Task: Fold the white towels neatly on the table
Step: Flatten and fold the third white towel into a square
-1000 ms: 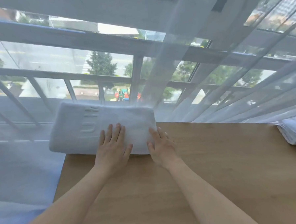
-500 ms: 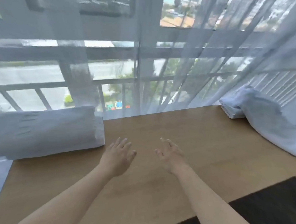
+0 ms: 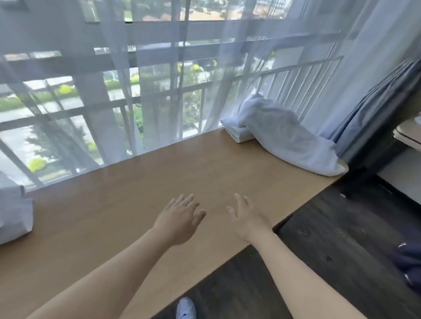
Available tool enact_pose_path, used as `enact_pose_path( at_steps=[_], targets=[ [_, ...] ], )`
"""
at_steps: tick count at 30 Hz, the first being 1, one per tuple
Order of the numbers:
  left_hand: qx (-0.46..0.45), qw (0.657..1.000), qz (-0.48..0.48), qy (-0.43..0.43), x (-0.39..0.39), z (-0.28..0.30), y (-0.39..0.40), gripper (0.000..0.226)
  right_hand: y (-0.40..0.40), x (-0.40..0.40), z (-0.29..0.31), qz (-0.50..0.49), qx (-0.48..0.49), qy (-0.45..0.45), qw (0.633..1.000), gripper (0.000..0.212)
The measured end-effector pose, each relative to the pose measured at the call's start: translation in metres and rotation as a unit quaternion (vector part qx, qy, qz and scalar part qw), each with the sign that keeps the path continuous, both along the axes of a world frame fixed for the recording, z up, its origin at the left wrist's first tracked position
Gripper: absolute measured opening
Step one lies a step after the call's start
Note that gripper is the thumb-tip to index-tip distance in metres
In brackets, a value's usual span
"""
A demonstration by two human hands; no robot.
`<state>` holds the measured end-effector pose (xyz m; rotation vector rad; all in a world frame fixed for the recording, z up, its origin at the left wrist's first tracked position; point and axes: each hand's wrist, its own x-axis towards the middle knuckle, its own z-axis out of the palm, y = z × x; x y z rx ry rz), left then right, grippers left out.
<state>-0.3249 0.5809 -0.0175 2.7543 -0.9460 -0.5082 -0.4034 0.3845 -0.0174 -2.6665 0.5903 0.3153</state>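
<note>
A folded white towel point(image 3: 8, 216) lies at the far left of the wooden table point(image 3: 123, 188), partly cut off by the frame edge. At the table's right end an unfolded white towel point(image 3: 286, 136) lies heaped and draped over a folded one point(image 3: 234, 131). My left hand point(image 3: 181, 218) and my right hand point(image 3: 248, 217) hover above the middle of the table, fingers relaxed and spread, holding nothing. Both hands are well apart from every towel.
A sheer curtain point(image 3: 152, 89) hangs along the table's far edge before a window with railings. A dark blue curtain point(image 3: 382, 106) hangs at the right. The table's near edge runs diagonally above dark flooring point(image 3: 330, 238). A shoe point(image 3: 186, 314) shows below; dark cloth point(image 3: 419, 263) lies lower right.
My hands left the folded towel at the left and moved right over the bare table. The view has swung right, bringing the heaped towel at the right end into sight.
</note>
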Motion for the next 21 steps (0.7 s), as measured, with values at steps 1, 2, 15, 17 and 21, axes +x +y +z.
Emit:
enact_pose_path(
  at_steps=[1,2,15,17,21],
  targets=[
    [0.0,1.0,-0.005,0.0,0.004,-0.001,-0.013,0.059,-0.009,0.001,-0.001,-0.002,0.002,0.0,1.0,0.061],
    [-0.004,1.0,-0.007,-0.001,0.009,-0.002,-0.026,0.06,-0.017,0.002,-0.002,-0.003,0.002,0.004,1.0,0.061],
    [-0.025,0.999,-0.015,0.032,0.086,-0.034,-0.22,0.069,-0.154,0.051,-0.022,-0.069,0.024,0.003,0.997,0.059],
    [-0.018,0.999,-0.019,0.037,0.098,-0.034,-0.238,0.069,-0.177,0.061,-0.023,-0.079,0.024,-0.003,0.997,0.059],
    [-0.011,0.999,-0.028,0.031,0.121,-0.03,-0.268,0.068,-0.215,0.078,-0.023,-0.093,0.03,-0.017,0.995,0.058]
  ],
)
